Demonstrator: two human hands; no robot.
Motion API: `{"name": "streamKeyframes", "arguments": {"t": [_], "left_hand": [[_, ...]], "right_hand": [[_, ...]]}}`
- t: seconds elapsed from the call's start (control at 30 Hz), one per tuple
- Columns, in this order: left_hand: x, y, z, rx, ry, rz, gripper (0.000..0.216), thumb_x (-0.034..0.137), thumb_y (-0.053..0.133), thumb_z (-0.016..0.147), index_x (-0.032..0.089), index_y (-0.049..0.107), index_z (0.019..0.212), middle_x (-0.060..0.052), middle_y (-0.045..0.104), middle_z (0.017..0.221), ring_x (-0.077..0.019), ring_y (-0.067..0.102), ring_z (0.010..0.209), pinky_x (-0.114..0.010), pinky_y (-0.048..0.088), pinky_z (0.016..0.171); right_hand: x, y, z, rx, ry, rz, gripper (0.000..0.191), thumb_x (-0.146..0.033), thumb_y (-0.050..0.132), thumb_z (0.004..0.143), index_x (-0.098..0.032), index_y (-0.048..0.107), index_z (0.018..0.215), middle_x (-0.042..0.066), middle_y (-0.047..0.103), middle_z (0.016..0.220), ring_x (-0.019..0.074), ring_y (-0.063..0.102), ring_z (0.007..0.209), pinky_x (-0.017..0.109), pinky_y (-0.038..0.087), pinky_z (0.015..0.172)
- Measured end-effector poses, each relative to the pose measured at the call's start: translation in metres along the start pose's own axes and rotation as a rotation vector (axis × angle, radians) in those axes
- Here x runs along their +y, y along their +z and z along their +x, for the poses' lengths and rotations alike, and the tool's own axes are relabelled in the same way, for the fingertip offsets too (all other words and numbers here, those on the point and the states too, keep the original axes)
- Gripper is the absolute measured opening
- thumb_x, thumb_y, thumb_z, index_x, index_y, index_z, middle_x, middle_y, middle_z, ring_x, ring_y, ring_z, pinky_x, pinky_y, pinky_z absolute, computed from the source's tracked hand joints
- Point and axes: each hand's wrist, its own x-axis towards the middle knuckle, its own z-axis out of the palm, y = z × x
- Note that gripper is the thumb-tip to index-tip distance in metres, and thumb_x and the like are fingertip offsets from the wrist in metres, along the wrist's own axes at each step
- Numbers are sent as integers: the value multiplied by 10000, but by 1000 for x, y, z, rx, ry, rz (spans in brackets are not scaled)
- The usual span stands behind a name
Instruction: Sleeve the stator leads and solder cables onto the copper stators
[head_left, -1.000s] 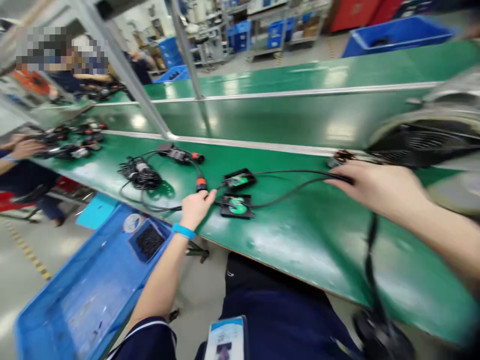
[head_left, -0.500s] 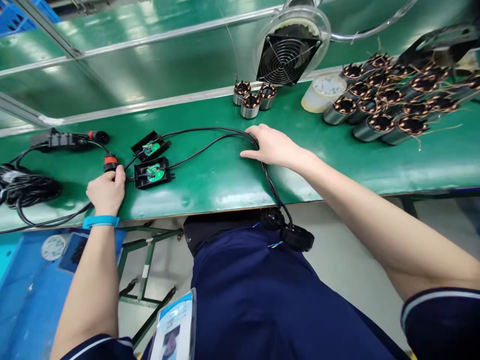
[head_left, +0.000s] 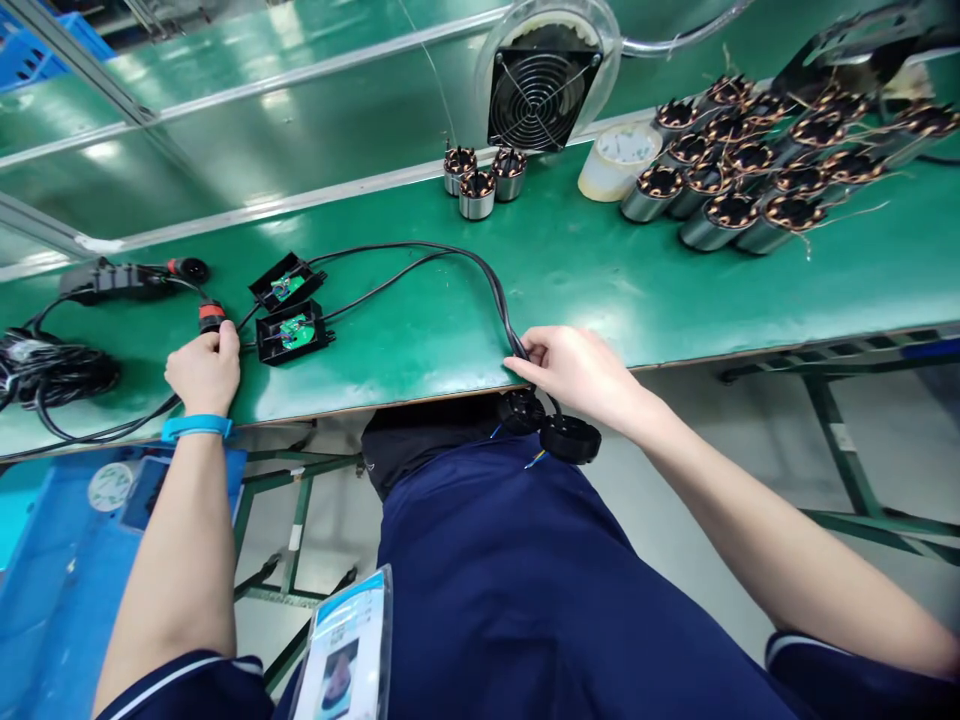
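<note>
My left hand (head_left: 202,367) is closed around a black cable just below its orange-ringed connector (head_left: 211,315), on the green bench (head_left: 675,270). Two open black boxes with green circuit boards (head_left: 291,331) lie right of it. Their black cables (head_left: 420,262) loop across the bench to its front edge, where my right hand (head_left: 576,370) pinches them. Below that hand, two black round parts (head_left: 553,428) hang at the cable ends over my lap.
A coiled cable bundle (head_left: 52,372) and a black adapter (head_left: 112,278) lie at the left. Three copper-wound stators (head_left: 480,180), a fan (head_left: 538,88), a tape roll (head_left: 616,160) and several more stators (head_left: 757,150) stand at the back. A blue crate (head_left: 45,590) sits lower left.
The view swung right and down from the bench's left end. My right hand slid along the cables from mid-bench to the front edge. My left hand kept hold near the connector.
</note>
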Motion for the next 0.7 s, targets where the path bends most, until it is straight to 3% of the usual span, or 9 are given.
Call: {"name": "streamKeyframes", "arguments": {"t": [0.17, 0.27, 0.37, 0.43, 0.6, 0.7], "left_hand": [[0, 1, 0, 13, -5, 16, 405, 482, 490, 972, 179, 734, 857, 23, 364, 586, -160, 248, 635, -269, 198, 635], [-1, 3, 1, 22, 6, 1, 404, 471, 487, 975, 172, 696, 801, 23, 334, 591, -155, 252, 644, -268, 182, 633], [-1, 3, 0, 12, 15, -21, 416, 466, 471, 982, 162, 659, 769, 22, 323, 598, -153, 253, 657, -267, 176, 636], [0, 1, -1, 0, 6, -20, 415, 460, 469, 979, 163, 645, 750, 23, 332, 594, -153, 256, 658, -269, 184, 639], [2, 0, -2, 21, 0, -13, 406, 464, 477, 966, 178, 641, 730, 26, 334, 580, -153, 279, 648, -269, 198, 639], [2, 1, -1, 20, -4, -2, 398, 448, 472, 963, 176, 620, 713, 18, 316, 572, -151, 282, 640, -267, 187, 633]], "right_hand": [[-8, 10, -28, 181, -128, -53, 291, -309, 560, 1030, -212, 472, 770, 8, 597, 698, 159, 481, 555, 289, 266, 561], [-23, 18, -49, 314, -424, -146, 297, -341, 423, 1101, -191, 531, 868, 20, 597, 677, 166, 518, 548, 299, 262, 557], [-27, 21, -54, 274, -681, -237, 380, -327, 318, 1135, -175, 553, 879, 19, 590, 634, 159, 527, 533, 304, 242, 538], [-22, 14, -50, 231, -676, -287, 419, -334, 277, 1141, -167, 558, 880, 10, 566, 594, 156, 494, 492, 309, 213, 509], [-10, -25, -36, 373, -418, -380, 437, -413, 269, 1130, -179, 607, 982, 39, 588, 649, 184, 518, 539, 333, 212, 525], [-6, -40, -27, 257, -460, -490, 470, -407, 251, 1125, -189, 610, 914, 43, 572, 641, 182, 492, 522, 348, 207, 527]]}}
